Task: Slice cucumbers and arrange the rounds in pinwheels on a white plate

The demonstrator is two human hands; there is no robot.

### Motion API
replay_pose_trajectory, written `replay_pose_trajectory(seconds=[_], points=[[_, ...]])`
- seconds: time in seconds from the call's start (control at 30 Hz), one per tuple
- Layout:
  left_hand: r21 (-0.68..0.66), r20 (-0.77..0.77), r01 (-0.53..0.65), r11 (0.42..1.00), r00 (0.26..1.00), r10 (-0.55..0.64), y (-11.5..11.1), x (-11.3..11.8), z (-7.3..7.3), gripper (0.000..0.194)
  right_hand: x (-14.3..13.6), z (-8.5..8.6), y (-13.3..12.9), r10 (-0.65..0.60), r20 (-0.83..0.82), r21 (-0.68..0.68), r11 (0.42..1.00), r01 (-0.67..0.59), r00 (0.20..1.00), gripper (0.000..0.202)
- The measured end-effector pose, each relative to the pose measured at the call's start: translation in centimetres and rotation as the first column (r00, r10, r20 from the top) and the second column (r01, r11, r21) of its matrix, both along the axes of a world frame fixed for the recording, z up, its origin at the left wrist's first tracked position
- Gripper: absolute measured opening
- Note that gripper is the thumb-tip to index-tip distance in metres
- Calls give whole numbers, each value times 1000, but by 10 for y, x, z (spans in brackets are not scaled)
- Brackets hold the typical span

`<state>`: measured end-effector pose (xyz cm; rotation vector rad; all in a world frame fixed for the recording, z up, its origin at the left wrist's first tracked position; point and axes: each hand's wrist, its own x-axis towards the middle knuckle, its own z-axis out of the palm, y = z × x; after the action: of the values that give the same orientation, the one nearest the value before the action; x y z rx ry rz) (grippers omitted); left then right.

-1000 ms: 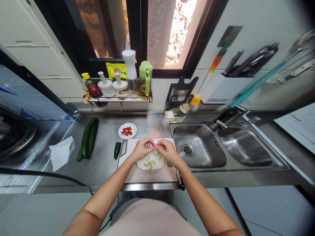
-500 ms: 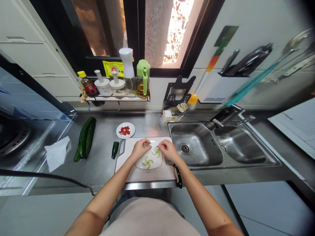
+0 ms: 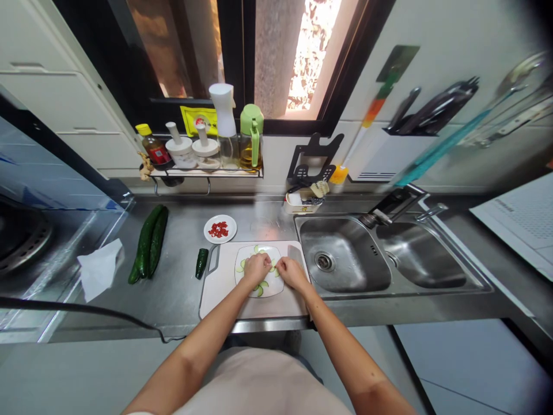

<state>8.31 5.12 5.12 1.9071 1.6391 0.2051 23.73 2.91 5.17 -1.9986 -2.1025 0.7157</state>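
A white squarish plate [image 3: 276,288] lies on the white cutting board [image 3: 216,297], with thin pale-green cucumber slices [image 3: 260,289] arranged on it in pinwheel shapes. My left hand [image 3: 257,268] is over the plate's middle, fingers pinched together. Close to it, my right hand [image 3: 291,271] is at the plate's right side, thumb and fingertips also closed, beside one slice pinwheel. Whatever either pinch holds is too small to make out. Part of the plate is hidden under my left hand. A small round dish [image 3: 208,235] of chopped red pieces [image 3: 219,229] stands behind the board.
A cut cucumber piece [image 3: 201,263] lies left of the board, and whole cucumbers [image 3: 150,243] farther left near crumpled white paper [image 3: 101,268]. A grey blade [image 3: 296,253] rests at the board's right. The double sink [image 3: 345,253] is on the right; a condiment shelf [image 3: 207,173] hangs behind.
My left hand has moved right and down across the plate, toward my right hand, uncovering slices at the plate's left. My right hand has shifted slightly down. The knife handle is now hidden by my right forearm.
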Motion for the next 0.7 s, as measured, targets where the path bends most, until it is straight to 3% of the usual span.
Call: replay_pose_trajectory(seconds=[0.33,0.7], points=[[-16,-90,53,998,994,-54,1,12,2,13,-3,3,1,34,89,-7,999,-33,995,18],[2,-96,70,998,993,-69,2,15,-11,12,-6,1,1,36,142,-4,999,-36,989,19]])
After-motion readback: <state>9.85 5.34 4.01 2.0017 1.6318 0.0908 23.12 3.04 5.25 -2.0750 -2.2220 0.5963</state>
